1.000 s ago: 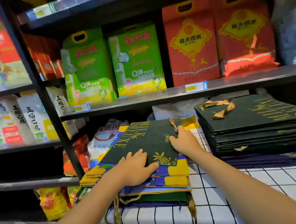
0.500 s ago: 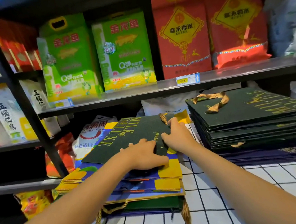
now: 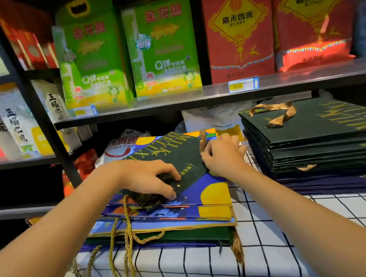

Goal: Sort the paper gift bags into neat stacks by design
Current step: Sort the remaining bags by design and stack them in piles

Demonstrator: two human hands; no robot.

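your left hand (image 3: 150, 179) grips the near corner of the dark green gift bag (image 3: 175, 159), fingers curled over its edge with the thumb side tucked beneath, so the corner buckles up off the pile. your right hand (image 3: 221, 154) pinches the same bag at its right edge, at about 3 o'clock from your left hand, fingertips closed on the paper just below the gold ribbon handle (image 3: 202, 141). the bag lies flat and turned at an angle, its gold "milk deluxe" lettering running toward 11 o'clock.

under it sits the mixed pile (image 3: 184, 207): blue bags with yellow and orange shapes on top, then a gold-edged layer, then dark green and purple ones at the bottom. twisted gold cord handles (image 3: 126, 237) hang from this pile over the front of the table at about 7 o'clock from your left hand. the pile rests on a white tablecloth with a black grid (image 3: 277, 241).

at 3 o'clock from your right hand, well apart from the pile, stands the sorted stack of dark green bags (image 3: 312, 146), edges fairly even, a gold ribbon (image 3: 278, 115) looped on its top. a few purple bags (image 3: 338, 186) lie beneath that stack.

at 12 o'clock, on the shelf (image 3: 196, 101) above, stand two green rice packs (image 3: 124, 52) and two red rice packs (image 3: 278, 24), with a price tag (image 3: 243, 85) on the shelf lip. white sacks (image 3: 17, 123) fill the shelf at 10 o'clock.
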